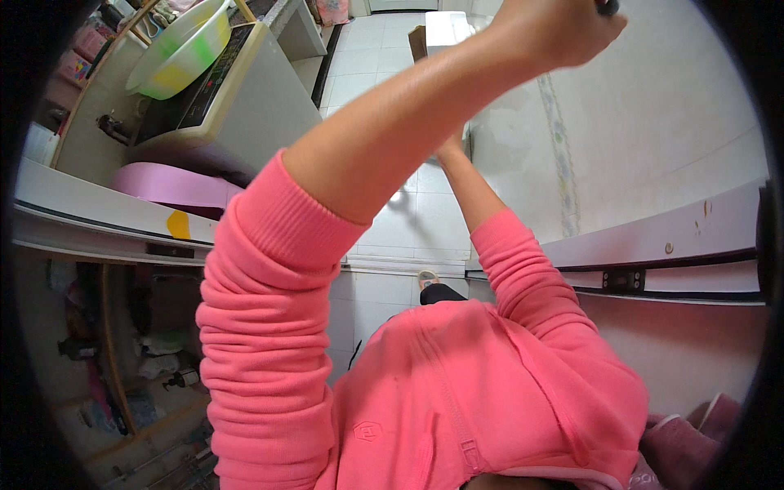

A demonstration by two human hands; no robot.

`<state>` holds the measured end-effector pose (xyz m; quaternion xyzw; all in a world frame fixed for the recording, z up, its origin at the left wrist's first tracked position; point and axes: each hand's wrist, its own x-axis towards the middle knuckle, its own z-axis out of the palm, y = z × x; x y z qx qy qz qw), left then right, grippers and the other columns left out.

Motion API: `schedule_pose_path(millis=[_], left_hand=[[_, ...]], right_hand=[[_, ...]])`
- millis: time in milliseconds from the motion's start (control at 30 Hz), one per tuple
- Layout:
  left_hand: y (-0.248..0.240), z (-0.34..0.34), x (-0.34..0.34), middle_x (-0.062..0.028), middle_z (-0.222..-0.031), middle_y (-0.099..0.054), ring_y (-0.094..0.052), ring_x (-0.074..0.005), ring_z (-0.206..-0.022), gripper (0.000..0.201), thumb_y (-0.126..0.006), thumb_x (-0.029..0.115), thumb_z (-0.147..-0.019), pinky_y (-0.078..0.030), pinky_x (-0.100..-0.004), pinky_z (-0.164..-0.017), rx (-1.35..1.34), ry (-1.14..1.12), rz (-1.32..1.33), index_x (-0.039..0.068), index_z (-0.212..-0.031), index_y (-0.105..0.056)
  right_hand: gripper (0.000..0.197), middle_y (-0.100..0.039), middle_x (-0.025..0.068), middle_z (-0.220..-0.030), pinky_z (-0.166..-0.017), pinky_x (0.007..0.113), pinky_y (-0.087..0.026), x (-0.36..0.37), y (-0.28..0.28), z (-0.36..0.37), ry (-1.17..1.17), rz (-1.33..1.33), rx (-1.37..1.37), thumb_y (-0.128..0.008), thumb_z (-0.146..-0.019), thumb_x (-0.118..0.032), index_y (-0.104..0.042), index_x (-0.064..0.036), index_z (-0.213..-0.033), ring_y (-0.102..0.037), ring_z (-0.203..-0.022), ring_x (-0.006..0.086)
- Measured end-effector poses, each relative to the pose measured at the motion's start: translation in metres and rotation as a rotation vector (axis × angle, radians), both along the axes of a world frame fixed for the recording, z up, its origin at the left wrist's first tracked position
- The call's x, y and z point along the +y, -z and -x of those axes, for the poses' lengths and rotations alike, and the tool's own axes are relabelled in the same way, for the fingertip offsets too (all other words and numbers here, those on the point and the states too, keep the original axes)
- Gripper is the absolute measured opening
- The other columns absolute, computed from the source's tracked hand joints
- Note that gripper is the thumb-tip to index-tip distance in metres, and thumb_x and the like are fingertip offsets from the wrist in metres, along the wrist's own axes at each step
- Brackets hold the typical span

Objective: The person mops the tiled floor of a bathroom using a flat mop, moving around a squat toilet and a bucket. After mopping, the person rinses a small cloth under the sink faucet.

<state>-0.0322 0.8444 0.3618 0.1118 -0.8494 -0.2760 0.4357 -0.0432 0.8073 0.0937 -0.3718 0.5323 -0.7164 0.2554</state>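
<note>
My left arm, in a pushed-up pink sleeve, stretches across the view to the upper right. At its end my left hand (565, 34) is closed, with the tip of a small black thing (607, 7) showing at its far side; I cannot make out what it is. Lower down, my right forearm reaches forward, and my right hand (449, 147) is mostly hidden behind the left forearm, its fingers out of sight. Just beyond the left forearm stands a white boxy thing (447, 29), with a brown flap-like piece (417, 43) at its left side.
At the left, a green-white basin (184, 53) rests on a washing machine (245, 98), with a pink plastic tub (175, 184) below. Sliding-door frames (106, 222) run along both sides. A tiled wall (653, 106) rises at the right; cluttered shelves (114, 351) stand lower left.
</note>
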Motion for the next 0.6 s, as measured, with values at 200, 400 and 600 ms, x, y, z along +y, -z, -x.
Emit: schedule_pose_path(millis=[200, 400, 600], left_hand=[[0.089, -0.005, 0.040, -0.0149, -0.076, -0.058, -0.059, -0.0279, -0.071, 0.025, -0.065, 0.015, -0.077, -0.047, -0.0345, -0.063, -0.070, 0.028, -0.072, 0.002, -0.091, -0.048], [0.063, -0.012, 0.073, -0.0142, -0.076, -0.058, -0.059, -0.0261, -0.071, 0.023, -0.063, 0.013, -0.078, -0.047, -0.0330, -0.063, -0.060, 0.208, -0.117, 0.000, -0.090, -0.050], [0.030, -0.026, 0.119, -0.0187, -0.071, -0.058, -0.059, -0.0307, -0.068, 0.018, -0.058, 0.006, -0.067, -0.046, -0.0368, -0.059, 0.009, 0.465, -0.214, -0.004, -0.082, -0.055]], right_hand=[[0.040, -0.054, 0.0074, -0.107, -0.084, 0.030, -0.040, -0.034, 0.157, 0.028, -0.204, -0.143, 0.162, -0.061, -0.083, -0.024, -0.049, -0.0033, -0.115, -0.050, -0.096, 0.0154], [0.042, -0.055, 0.0091, -0.112, -0.087, 0.032, -0.041, 0.045, 0.121, 0.046, -0.253, -0.145, 0.290, -0.065, -0.080, -0.027, -0.052, -0.0052, -0.114, -0.051, -0.103, 0.0177], [0.026, -0.063, 0.0094, -0.088, -0.076, 0.033, -0.045, 0.147, 0.035, 0.041, 0.022, -0.082, 0.510, -0.065, -0.076, -0.016, -0.059, -0.0008, -0.096, -0.058, -0.086, 0.0199]])
